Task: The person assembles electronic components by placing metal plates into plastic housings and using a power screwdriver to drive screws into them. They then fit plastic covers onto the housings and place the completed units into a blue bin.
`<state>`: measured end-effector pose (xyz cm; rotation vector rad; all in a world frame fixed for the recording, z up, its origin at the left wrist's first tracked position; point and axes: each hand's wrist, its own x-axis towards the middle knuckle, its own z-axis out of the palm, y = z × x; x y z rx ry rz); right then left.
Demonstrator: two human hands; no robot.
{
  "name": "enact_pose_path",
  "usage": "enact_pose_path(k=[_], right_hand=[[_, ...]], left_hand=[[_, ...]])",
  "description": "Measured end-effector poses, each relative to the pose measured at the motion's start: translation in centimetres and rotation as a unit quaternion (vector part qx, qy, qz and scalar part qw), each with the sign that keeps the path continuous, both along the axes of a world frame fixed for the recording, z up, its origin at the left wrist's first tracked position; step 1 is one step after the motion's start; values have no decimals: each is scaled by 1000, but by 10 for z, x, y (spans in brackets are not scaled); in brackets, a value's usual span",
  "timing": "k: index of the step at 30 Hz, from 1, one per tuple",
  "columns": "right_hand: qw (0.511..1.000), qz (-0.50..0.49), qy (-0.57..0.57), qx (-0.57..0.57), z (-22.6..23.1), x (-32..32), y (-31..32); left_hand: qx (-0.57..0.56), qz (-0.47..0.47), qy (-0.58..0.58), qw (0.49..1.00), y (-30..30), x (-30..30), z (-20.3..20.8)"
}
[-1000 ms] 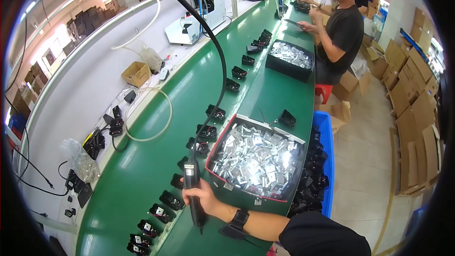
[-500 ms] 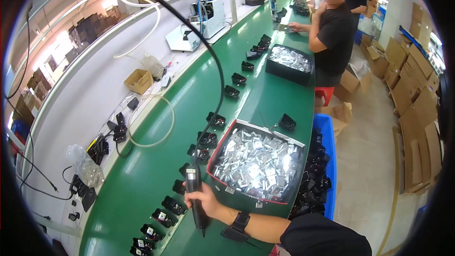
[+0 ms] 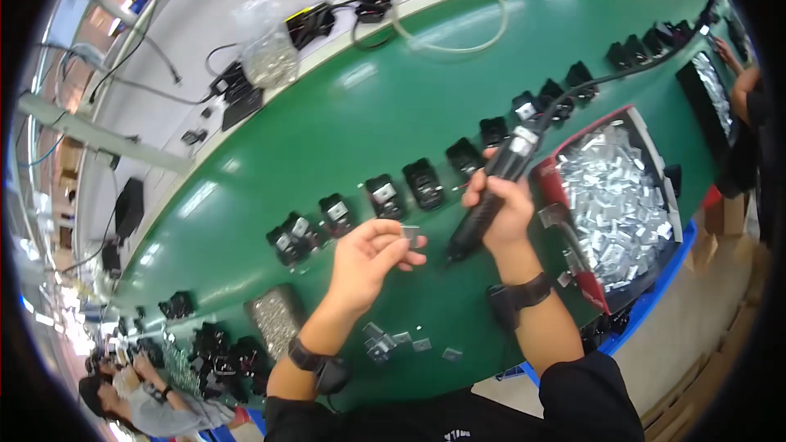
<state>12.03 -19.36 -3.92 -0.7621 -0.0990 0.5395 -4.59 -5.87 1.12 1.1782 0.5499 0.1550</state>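
My left hand is closed, pinching a small silver metal plate between thumb and fingers. Wrapped round a black corded electric screwdriver is my right hand; the tool's tip points down to the left, over the green tabletop. Just beyond both hands runs a row of black plastic housings, among them an open one without a plate on top and another with a silver plate in it. Several loose metal plates lie on the table near my left forearm.
A red-edged box full of silver plates stands at the right. At the left are a tray of small screws and piled black housings. The screwdriver's cord runs to the upper right. Co-workers sit at lower left and far right.
The view has swung left along the bench. My left hand has come into view with a metal plate. The right hand still grips the screwdriver, now tilted and beside the left hand.
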Motion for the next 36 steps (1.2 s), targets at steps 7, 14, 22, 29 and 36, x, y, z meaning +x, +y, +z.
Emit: enact_pose_path(k=[7, 14, 22, 29, 36], right_hand=[[999, 24, 26, 5, -6, -25, 18], [1000, 3, 8, -10, -9, -18, -6], [1000, 19, 13, 0, -4, 8, -9], [1000, 28, 9, 2, -12, -4, 10], [1000, 27, 10, -1, -6, 5, -6]], left_hand=[[100, 22, 63, 993, 24, 3, 8], [1, -8, 13, 1000, 10, 16, -4], [17, -11, 40, 999, 6, 23, -11], [442, -109, 18, 890, 11, 9, -8], [628, -55, 4, 776, 36, 55, -7]])
